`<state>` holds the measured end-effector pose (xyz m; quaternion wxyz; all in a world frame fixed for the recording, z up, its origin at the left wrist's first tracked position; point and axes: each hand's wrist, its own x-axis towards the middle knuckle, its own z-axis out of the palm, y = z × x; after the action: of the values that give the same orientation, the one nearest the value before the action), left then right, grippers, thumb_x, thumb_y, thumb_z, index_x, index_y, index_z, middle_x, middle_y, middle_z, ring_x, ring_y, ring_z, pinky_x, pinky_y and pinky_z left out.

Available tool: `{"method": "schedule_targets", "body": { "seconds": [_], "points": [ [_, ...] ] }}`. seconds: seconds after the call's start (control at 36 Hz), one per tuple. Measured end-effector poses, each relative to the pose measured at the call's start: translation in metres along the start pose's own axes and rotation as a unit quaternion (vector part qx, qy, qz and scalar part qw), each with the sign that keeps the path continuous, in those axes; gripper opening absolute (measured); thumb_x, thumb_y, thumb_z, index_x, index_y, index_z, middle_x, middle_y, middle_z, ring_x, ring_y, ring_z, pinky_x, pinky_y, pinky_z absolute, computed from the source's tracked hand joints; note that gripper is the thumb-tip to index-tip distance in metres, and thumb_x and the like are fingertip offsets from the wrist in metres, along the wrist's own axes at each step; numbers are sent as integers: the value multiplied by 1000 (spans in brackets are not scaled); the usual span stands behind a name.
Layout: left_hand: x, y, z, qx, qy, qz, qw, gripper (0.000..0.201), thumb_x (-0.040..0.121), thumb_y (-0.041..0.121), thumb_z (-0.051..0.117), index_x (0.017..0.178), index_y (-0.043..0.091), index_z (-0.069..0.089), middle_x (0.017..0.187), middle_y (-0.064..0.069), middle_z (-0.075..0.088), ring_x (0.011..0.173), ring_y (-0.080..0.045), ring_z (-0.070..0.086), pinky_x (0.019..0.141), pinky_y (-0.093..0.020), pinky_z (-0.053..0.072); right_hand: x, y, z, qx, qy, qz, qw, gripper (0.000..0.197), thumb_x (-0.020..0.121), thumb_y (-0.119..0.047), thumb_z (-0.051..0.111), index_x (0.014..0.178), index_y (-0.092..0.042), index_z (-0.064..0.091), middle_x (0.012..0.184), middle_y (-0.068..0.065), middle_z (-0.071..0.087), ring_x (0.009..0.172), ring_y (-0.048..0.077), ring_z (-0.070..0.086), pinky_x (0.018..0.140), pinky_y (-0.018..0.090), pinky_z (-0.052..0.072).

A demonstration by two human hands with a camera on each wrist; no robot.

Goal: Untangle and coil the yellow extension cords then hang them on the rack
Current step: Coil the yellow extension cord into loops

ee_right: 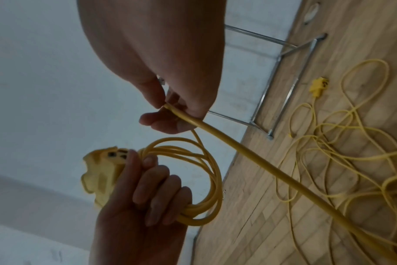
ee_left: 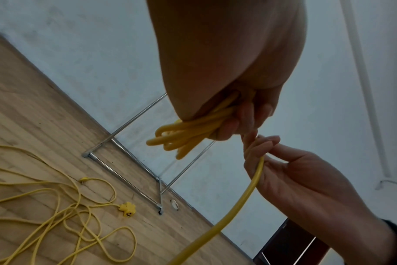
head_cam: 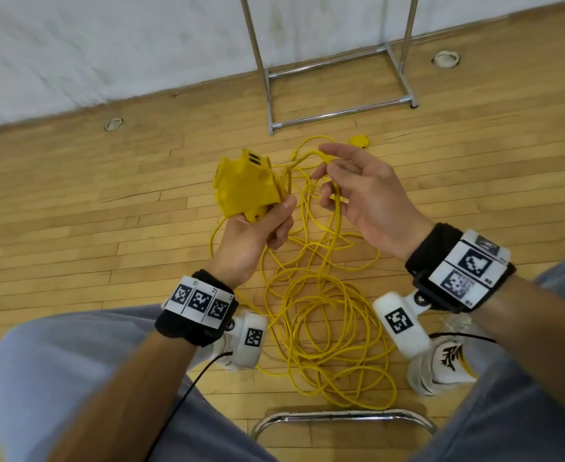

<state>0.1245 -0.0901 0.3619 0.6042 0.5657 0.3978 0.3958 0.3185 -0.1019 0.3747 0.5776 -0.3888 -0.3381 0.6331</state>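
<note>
With our left hand (head_cam: 257, 235) gripping the socket block (head_cam: 246, 185) and its few coils (ee_right: 193, 179) while our right hand (head_cam: 364, 191) pinches the cord (ee_right: 249, 154), we risk dragging a knot up from the floor tangle (head_cam: 324, 328).

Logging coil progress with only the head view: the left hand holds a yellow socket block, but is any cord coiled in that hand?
Observer: Yes. The right wrist view shows several cord loops gathered in the left hand beside the socket block.
Reviewer: Is the right hand gripping cord, or only touching it?
Observer: Gripping. In the left wrist view the right hand has its fingers curled round a single strand.
</note>
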Motion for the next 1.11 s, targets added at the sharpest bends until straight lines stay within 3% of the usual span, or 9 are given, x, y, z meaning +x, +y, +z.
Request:
{"method": "schedule_targets", "body": {
  "seconds": [0.11, 0.22, 0.36, 0.47, 0.64, 0.72, 0.83, 0.94, 1.11],
  "points": [
    [1, -6, 1, 17, 11, -10, 1000, 33, 100, 19, 62, 89, -11, 57, 58, -3, 43, 53, -18, 35, 47, -28, 27, -8, 5, 10, -82, -37, -32, 995, 32, 103, -1, 56, 134, -2, 57, 98, 13, 69, 68, 20, 59, 67, 34, 53],
    [-1, -8, 7, -1, 34, -24, 999, 10, 99, 17, 62, 99, 16, 72, 58, 0, 47, 53, -14, 38, 47, -27, 26, -13, 9, 16, -184, -53, -69, 979, 28, 103, -5, 58, 131, -5, 61, 96, 9, 69, 65, 23, 62, 60, 34, 52],
    [1, -11, 6, -47, 59, -47, 996, 12, 101, 16, 61, 100, 15, 72, 62, -2, 50, 56, -14, 41, 50, -27, 29, -13, 12, 16, -267, -39, -95, 958, 27, 107, -7, 50, 128, -10, 67, 80, 6, 64, 60, 17, 53, 56, 29, 45],
    [3, -14, 7, -96, 69, -57, 991, 15, 100, 21, 62, 86, 16, 64, 64, -2, 52, 57, -15, 44, 55, -34, 26, -19, 22, 25, -302, -41, -128, 944, 30, 105, -1, 45, 126, -10, 65, 115, 3, 60, 64, 17, 55, 60, 27, 46],
    [0, -18, 18, -90, 69, -22, 993, 32, 104, 33, 55, 81, 12, 62, 65, -10, 50, 60, -24, 43, 57, -40, 29, -25, 29, 30, -267, 18, -141, 953, 23, 100, 2, 58, 115, -8, 43, 100, 10, 61, 62, 27, 67, 58, 36, 59],
    [0, -15, 21, -141, 59, -22, 988, 29, 106, 30, 49, 97, 6, 64, 65, -10, 49, 54, -18, 47, 52, -30, 40, -30, 32, 33, -280, 39, -156, 947, 25, 98, 0, 64, 108, -8, 43, 90, 8, 61, 61, 25, 71, 56, 38, 61],
    [-2, -16, 23, -150, 72, -44, 985, 28, 97, 37, 58, 98, 10, 69, 78, -16, 55, 60, -24, 51, 47, -29, 44, -35, 48, 34, -287, 79, -136, 945, 25, 97, -12, 69, 97, -11, 44, 83, 6, 56, 53, 24, 70, 50, 46, 58],
    [2, -13, 21, -178, 98, -60, 977, 22, 94, 35, 61, 80, 20, 70, 79, -1, 62, 71, -15, 57, 63, -32, 48, -37, 65, 29, -316, 90, -48, 943, 35, 94, -34, 74, 90, -15, 45, 73, 5, 54, 49, 26, 67, 43, 32, 46],
    [14, 5, 8, -265, 127, -59, 954, 24, 102, 32, 54, 90, 12, 60, 76, -1, 64, 71, -15, 63, 73, -28, 54, -38, 104, 17, -358, -87, 62, 927, 41, 102, -36, 62, 83, -1, 54, 61, 16, 62, 50, 12, 64, 53, 26, 47]
  ]
}}
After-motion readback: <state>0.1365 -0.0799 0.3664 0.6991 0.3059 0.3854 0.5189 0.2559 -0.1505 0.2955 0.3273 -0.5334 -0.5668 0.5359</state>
